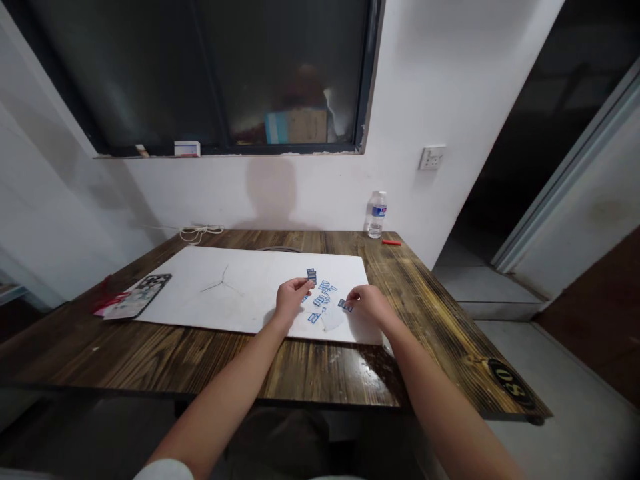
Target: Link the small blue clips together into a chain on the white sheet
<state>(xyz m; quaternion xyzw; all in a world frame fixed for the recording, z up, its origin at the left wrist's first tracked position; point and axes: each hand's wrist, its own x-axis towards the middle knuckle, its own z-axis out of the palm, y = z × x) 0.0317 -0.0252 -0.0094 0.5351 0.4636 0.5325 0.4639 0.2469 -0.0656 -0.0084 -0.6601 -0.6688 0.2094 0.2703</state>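
Observation:
My left hand (293, 300) pinches a small dark blue-edged piece (311, 275) with ladder-like openings, raised a little over the white board (260, 273). Another small blue-edged piece (345, 305) is between the thumb and fingers of my right hand (369, 303), at the board's right side. Between my hands lies a loose cluster of similar small blue-edged pieces (323, 293), several overlapping. One blue-edged piece (314, 318) rests apart, nearer to me. What exactly these pieces are is too small to tell.
A thin dark three-armed shape (222, 282) shows on the board's left half. A patterned flat case (145, 295) overlaps its left end. On the wooden table (200, 360) are a white cable (200, 231), a water bottle (377, 215) and a red pen-like stick (391, 243).

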